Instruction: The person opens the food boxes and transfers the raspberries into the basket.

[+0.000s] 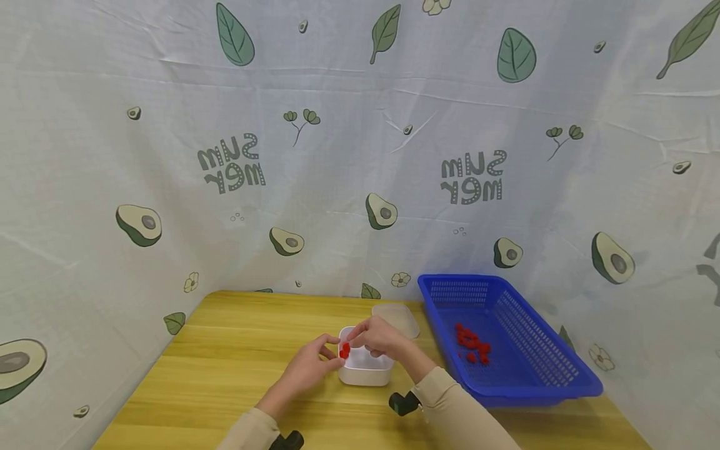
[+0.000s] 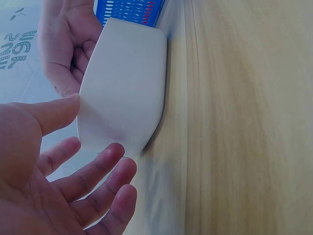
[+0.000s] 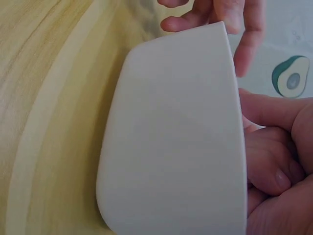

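Observation:
A white rectangular box (image 1: 365, 375), without a lid on it, stands on the table. Several small red pieces (image 1: 345, 351) lie along its inner left side; their kind is too small to tell. My left hand (image 1: 312, 362) is at the box's left end, fingers spread, with the thumb touching the rim in the left wrist view. From the right, my right hand (image 1: 382, 337) reaches over the box. Its index finger extends to the red pieces while the other fingers are curled. The box wall hides the fingertips in the right wrist view.
A pale translucent lid (image 1: 396, 319) lies behind the box. To the right stands a large blue plastic basket (image 1: 540, 337) with more red pieces (image 1: 471, 340) inside. The wooden table (image 1: 253, 337) meets a printed cloth backdrop (image 1: 337, 156) at the back.

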`<state>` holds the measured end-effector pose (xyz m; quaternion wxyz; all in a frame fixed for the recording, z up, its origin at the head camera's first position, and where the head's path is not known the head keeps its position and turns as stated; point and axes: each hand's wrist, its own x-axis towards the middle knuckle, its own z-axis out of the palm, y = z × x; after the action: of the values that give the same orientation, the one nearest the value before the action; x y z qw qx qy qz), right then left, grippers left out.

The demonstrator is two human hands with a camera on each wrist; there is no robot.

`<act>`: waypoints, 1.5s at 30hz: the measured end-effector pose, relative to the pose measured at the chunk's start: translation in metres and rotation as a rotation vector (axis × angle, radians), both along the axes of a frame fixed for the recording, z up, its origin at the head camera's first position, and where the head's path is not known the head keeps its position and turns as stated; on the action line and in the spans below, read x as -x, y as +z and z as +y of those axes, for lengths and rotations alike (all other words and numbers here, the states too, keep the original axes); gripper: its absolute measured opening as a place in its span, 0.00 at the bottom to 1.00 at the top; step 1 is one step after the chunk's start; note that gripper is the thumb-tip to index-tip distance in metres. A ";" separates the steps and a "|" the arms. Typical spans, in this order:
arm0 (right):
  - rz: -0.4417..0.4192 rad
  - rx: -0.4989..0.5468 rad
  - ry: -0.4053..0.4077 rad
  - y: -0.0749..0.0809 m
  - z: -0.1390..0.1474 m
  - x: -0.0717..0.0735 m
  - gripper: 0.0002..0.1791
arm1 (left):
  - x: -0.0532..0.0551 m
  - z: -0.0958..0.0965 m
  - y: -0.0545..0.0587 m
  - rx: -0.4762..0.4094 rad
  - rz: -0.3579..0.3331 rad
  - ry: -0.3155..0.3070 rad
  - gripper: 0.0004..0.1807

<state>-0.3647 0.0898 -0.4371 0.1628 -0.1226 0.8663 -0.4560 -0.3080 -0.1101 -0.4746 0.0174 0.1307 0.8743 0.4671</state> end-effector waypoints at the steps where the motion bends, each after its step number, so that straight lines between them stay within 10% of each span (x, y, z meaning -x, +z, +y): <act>1: 0.003 -0.003 -0.003 -0.002 0.000 0.000 0.09 | 0.000 0.000 0.000 0.003 0.000 -0.001 0.23; 45: 0.219 -0.177 0.005 -0.025 -0.019 -0.004 0.05 | 0.001 -0.001 -0.001 -0.005 0.029 -0.007 0.23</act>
<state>-0.3610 0.0706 -0.4621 0.0784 -0.1589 0.9155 -0.3612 -0.3088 -0.1108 -0.4759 0.0061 0.1407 0.8729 0.4672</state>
